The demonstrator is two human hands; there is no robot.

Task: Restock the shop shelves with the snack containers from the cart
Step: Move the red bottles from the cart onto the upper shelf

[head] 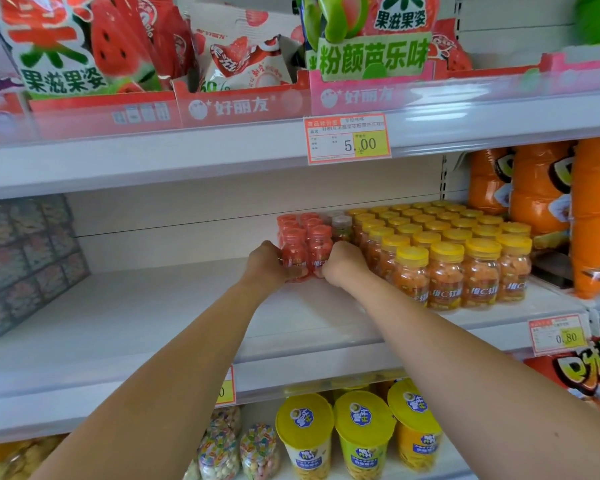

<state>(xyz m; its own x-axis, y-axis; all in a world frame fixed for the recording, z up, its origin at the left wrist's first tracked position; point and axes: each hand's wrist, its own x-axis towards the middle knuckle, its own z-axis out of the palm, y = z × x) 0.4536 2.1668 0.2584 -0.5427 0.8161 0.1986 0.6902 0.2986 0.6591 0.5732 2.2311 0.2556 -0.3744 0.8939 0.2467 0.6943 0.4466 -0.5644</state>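
Nearest, on the lowest shelf in view, stand round tubs with yellow foil lids. Above them the white metal middle shelf ends in a clear plastic front lip, and both forearms reach over that lip. A wide stretch of white shelf surface shows from the lip to the rear wall, between the stack of dark patterned boxes at the far left and the hands.

The left hand and right hand grip the pack of red-capped clear plastic bottles from either side, fingers curled against it. The pack stands upright on the shelf, about midway back. Just to its right is the block of yellow-capped bottles of orange sweets, its front row nearer the lip. Tall orange snack bags stand beyond that block, at the right edge.
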